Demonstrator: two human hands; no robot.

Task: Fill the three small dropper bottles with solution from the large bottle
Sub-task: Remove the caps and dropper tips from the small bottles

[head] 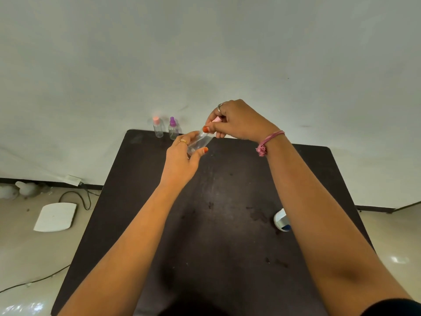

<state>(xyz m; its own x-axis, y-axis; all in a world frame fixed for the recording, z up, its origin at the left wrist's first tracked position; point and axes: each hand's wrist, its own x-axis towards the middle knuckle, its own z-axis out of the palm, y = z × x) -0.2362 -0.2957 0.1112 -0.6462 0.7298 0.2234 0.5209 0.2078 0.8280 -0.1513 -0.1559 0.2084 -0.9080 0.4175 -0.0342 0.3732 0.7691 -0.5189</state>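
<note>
The person holds one small clear dropper bottle (200, 142) tilted above the far part of the tabletop (227, 224), near its far left corner. The left hand (182, 156) has its grip closed around the body of the bottle, and the right hand (237, 120) has its grip pinched on the pink cap (216, 119) at the bottle's top. The step in hand seems to be the turning of this cap, but it cannot be said from the frame whether it is being opened or closed. Two other small bottles, one with a pink cap (158, 127) and one with a purple cap (173, 128), stand upright at the far left edge, just beside each other. If the cap comes off, the next move calls for the large bottle (282, 220); probably this is the white and blue object near the right edge, but the right forearm hides most of it. The level of liquid in any bottle is hard to make out.
</note>
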